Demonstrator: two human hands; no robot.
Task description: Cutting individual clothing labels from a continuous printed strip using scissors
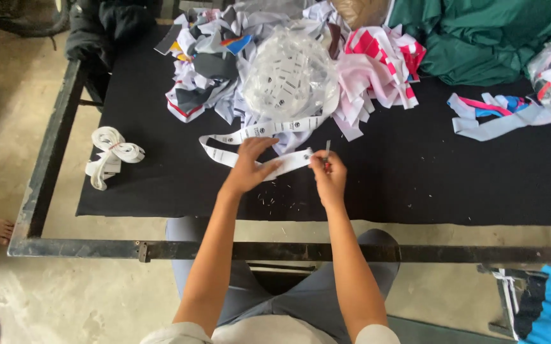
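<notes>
Bare black desk (pixel 428 185) stretches right of the clear plastic bag (pixel 290 79). Fabric scraps (pixel 202 70) crowd its left; pink strips (pixel 377 70) crowd its right.

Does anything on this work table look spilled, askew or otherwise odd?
Nothing looks damaged. Tiny white clippings lie scattered on the black cloth below the left hand and right hand, which hold a white label strip. A tied bundle of white tape sits apart near the table's left edge.
</notes>
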